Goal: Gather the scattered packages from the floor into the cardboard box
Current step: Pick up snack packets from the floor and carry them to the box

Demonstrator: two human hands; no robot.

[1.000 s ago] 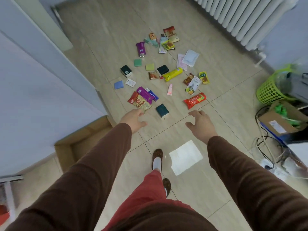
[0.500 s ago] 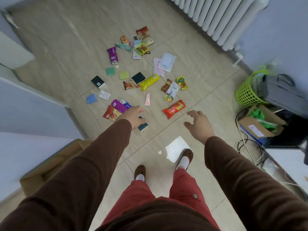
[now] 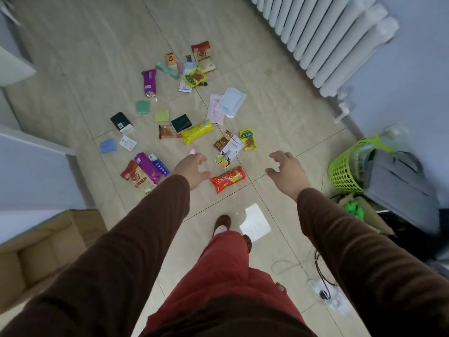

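From the head view, the left hand (image 3: 192, 170) reaches out over the floor (image 3: 97, 57) with its fingers loosely curled, holding nothing. Just to its right, between it and the right hand (image 3: 286, 173), lies a red-orange snack packet (image 3: 228, 179). The right hand hangs released too, fingers spread and bent, gripping nothing. Just left of the left hand lie a red and beige packet (image 3: 137, 177) and a purple packet (image 3: 147, 166), touching each other. Beyond both hands the other packages are scattered, among them a yellow packet (image 3: 196, 132) and a black box (image 3: 121, 121). The cardboard box (image 3: 38, 251) stands open well behind and left of the left hand. A green basket (image 3: 345, 171) stands to the right of the right hand.
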